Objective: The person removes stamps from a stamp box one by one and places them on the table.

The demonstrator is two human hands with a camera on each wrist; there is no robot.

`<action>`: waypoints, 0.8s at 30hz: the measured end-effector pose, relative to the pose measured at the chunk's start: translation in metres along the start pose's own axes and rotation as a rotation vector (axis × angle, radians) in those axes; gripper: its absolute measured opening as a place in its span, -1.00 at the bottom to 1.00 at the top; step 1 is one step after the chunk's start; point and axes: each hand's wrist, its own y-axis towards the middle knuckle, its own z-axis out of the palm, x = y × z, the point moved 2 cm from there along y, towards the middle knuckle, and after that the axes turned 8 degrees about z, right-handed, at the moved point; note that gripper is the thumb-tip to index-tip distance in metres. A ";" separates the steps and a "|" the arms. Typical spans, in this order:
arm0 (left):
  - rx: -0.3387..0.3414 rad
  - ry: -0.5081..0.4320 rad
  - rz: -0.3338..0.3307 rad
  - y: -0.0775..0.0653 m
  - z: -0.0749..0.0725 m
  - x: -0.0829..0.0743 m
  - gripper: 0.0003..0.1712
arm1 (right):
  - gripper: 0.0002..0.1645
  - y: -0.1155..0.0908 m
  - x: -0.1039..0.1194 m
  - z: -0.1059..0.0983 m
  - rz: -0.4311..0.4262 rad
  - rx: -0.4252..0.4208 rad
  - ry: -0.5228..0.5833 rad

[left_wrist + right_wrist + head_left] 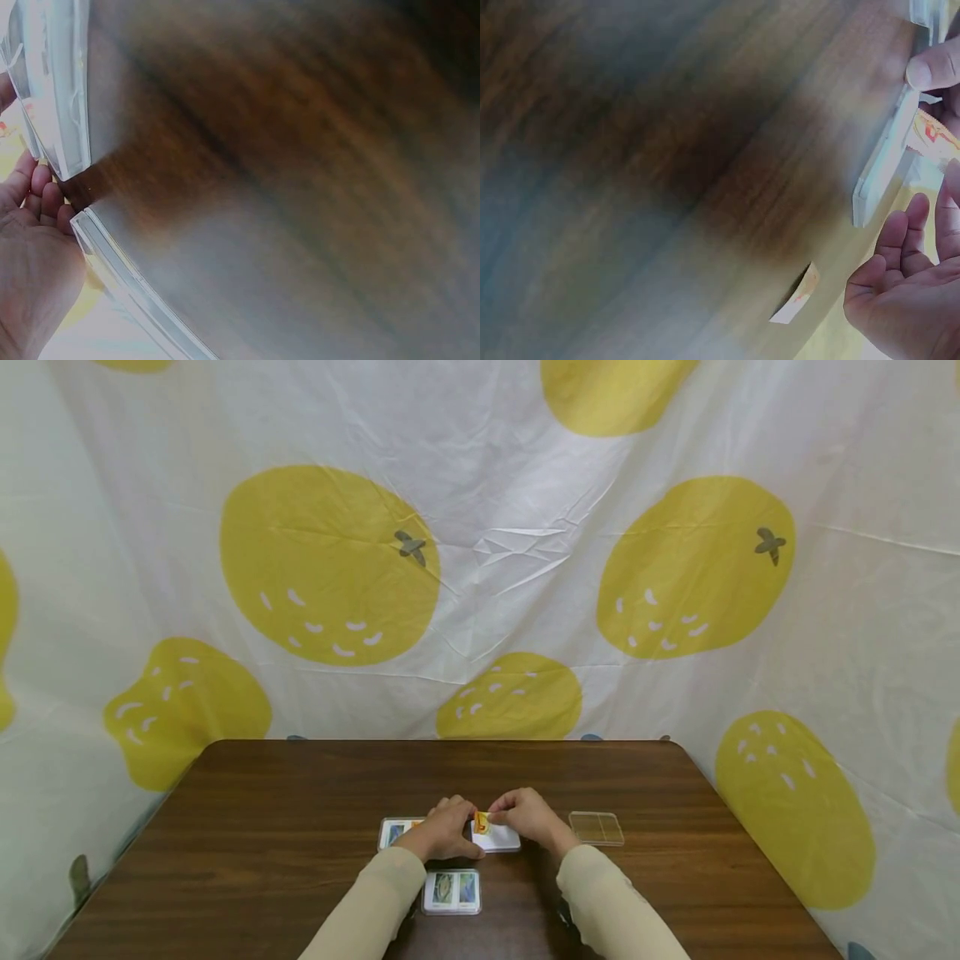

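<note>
- Right hand (527, 817) pinches an orange stamp (482, 823) over a white case (501, 839); slack fingertips could drop it crooked.
- Left hand (446, 830) touches the case, grip unclear from here; nudging could slide it.

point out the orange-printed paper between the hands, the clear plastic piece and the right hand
Orange-printed paper (481, 823): head view, its printed face.
Clear plastic piece (596, 828): head view, its middle.
Right hand (532, 817): head view, back of hand.

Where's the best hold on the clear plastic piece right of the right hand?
Probably pinch the clear plastic piece by its right edge, coming from the right: it lies flat on the table, and the right hand is on its left.
</note>
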 end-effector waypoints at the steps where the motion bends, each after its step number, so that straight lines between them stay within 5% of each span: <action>1: 0.000 -0.003 -0.003 0.000 0.000 0.000 -0.34 | -0.93 -0.001 0.000 -0.001 0.002 0.000 0.011; 24: -0.014 -0.012 0.030 -0.002 0.000 0.000 -0.37 | -0.93 -0.004 -0.015 -0.034 0.089 -0.067 0.056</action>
